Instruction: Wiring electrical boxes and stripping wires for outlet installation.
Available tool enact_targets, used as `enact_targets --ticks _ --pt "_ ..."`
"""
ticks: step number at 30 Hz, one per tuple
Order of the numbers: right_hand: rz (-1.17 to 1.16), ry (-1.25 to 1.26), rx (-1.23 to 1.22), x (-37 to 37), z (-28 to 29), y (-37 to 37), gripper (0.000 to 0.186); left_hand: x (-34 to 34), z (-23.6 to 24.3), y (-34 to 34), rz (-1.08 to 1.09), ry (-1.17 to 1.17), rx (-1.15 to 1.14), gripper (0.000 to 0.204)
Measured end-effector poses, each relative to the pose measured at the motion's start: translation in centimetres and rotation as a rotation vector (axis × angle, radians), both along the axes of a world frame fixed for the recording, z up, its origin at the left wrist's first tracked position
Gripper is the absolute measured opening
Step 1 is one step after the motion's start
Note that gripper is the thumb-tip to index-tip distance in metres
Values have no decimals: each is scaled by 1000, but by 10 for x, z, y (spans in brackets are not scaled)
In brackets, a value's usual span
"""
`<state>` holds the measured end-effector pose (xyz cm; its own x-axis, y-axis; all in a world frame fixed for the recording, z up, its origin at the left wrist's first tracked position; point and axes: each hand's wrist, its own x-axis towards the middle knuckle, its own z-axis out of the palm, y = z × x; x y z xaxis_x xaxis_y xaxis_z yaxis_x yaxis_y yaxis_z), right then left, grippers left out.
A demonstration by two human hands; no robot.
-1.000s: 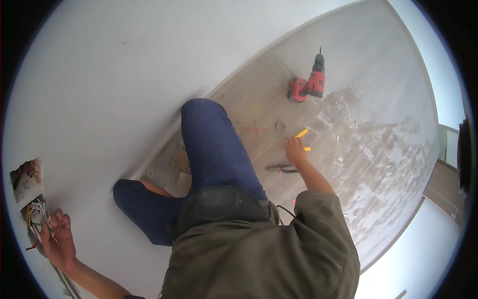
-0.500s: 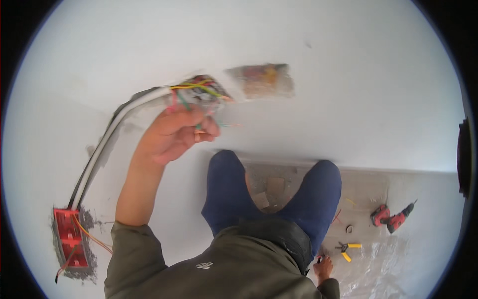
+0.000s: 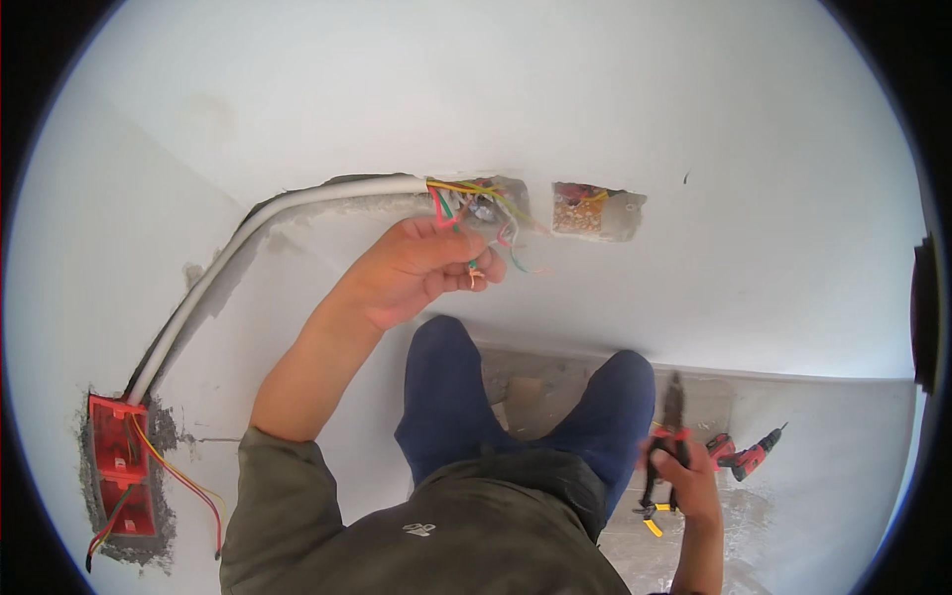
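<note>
My left hand (image 3: 412, 266) is closed in a pinch on a green wire (image 3: 474, 265) with bare copper ends showing below the fingers. A red wire (image 3: 436, 205) loops down to the same hand. Above it, yellow wires (image 3: 458, 186) leave the end of a white conduit (image 3: 327, 192) at a rough wall recess (image 3: 514, 190). Thin loose wire ends hang right of the fingers. Low at the right, my right hand (image 3: 696, 486) grips pliers (image 3: 674, 402) with red-and-black handles, jaws pointing up and away from the wires.
A second wall recess (image 3: 620, 216) lies right of the first. At lower left, a red double wall box (image 3: 121, 466) has wires hanging out. A red-and-black cordless drill (image 3: 756, 456) and a yellow-handled tool (image 3: 652, 526) lie on the floor, the latter partly behind my right hand.
My right hand has come up from the floor and now carries the pliers. My left hand still pinches wire; the whole view has shifted, with the recesses now further right and lower.
</note>
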<state>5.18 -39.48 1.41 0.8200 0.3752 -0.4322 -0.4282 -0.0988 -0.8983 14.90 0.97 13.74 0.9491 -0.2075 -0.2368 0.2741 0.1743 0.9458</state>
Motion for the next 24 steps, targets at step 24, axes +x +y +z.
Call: enact_targets --ticks 24 --pt "451 61 236 45 105 163 48 -6 -15 -5 31 -24 -87 20"
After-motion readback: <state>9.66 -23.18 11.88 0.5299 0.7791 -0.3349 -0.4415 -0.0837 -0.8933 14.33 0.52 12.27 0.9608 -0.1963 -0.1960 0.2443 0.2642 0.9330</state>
